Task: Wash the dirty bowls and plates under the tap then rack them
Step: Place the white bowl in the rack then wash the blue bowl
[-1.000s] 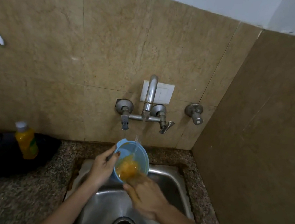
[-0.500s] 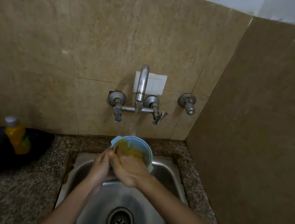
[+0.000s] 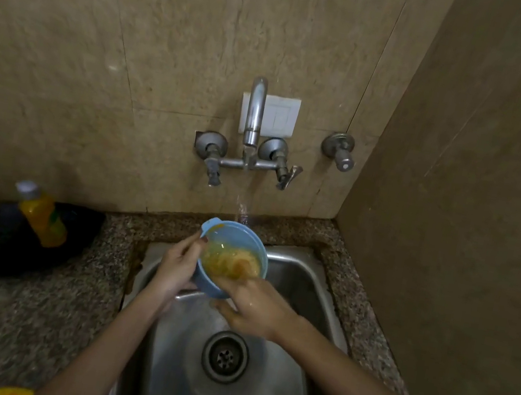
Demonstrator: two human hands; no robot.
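Right hand (image 3: 253, 307) reached over the near rim of the blue bowl (image 3: 238, 238), fingers stretched loosely into the cloudy orange water and holding nothing, apparently to rub the residue loose. Left hand (image 3: 177, 266), just beside it, gripped the bowl's side with the thumb at the rim, tipping the opening toward the person so the dirt showed. Both hung over the sink (image 3: 299, 287), above the drain (image 3: 225, 355), so spill could run off. Beyond the hands, water (image 3: 242, 206) fell from the tap (image 3: 255, 109) at the bowl's far rim. Far left on the desk (image 3: 6, 309) stood a yellow bottle (image 3: 43, 216).
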